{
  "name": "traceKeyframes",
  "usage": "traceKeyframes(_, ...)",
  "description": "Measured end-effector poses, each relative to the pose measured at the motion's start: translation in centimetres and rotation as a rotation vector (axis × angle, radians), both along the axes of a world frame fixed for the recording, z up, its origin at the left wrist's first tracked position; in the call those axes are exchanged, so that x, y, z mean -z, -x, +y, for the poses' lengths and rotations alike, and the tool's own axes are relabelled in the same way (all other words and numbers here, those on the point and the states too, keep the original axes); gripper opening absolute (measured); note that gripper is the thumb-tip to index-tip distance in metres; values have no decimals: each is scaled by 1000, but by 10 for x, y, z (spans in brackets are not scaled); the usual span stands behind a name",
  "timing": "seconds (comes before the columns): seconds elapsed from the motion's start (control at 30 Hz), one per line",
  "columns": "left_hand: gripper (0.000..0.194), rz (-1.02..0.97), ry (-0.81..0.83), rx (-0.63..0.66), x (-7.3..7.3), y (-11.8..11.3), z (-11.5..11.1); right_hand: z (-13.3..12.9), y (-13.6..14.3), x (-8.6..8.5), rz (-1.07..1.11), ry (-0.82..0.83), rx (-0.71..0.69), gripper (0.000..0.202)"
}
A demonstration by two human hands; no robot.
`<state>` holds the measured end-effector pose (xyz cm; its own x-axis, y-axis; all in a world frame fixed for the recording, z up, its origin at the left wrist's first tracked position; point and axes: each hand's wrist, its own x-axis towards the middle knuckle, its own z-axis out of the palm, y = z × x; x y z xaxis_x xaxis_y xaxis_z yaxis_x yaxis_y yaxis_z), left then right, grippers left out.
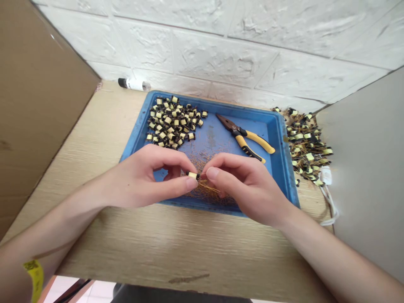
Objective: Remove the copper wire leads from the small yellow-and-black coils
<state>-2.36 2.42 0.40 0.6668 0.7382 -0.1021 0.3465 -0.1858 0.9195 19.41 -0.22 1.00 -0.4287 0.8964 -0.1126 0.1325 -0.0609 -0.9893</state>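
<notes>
Between the thumb and forefinger of my left hand [160, 174] is a small transformer coil [193, 175], black at the ends with pale yellow tape round its middle. My right hand [241, 181] is closed in a pinch at the coil's right end, where thin copper-coloured wires [210, 188] stick out. Its fingertips seem to be on a wire. Both hands are over the front of a blue tray [287, 168]. Loose wire clippings [202, 162] lie in a heap under the fingers.
Long-nose pliers [241, 136] with yellow and black handles lie in the tray, right of a pile of coils [172, 122]. More coils with long wires [307, 147] are heaped outside, near a white cable [331, 206]. A small bottle [134, 84] lies by the wall.
</notes>
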Motion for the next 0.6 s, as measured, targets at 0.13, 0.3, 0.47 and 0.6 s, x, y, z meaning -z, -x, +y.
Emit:
traceKeyframes(0.13, 22, 17, -2, 4, 0, 0, 0, 0, -1, 0, 5, -7, 11, 13)
traceKeyframes(0.3, 24, 16, -7, 10, 1, -1, 1, 0, -1, 0, 21, -27, 22, 9)
traceKeyframes(0.47, 25, 10, -9, 12, 2, -1, 1, 1, 0, 0, 20, -28, 63, 8)
traceKeyframes(0.6, 24, 12, -19, 15, 2, -1, 2, 1, 0, 0, 28, -41, 55, 7)
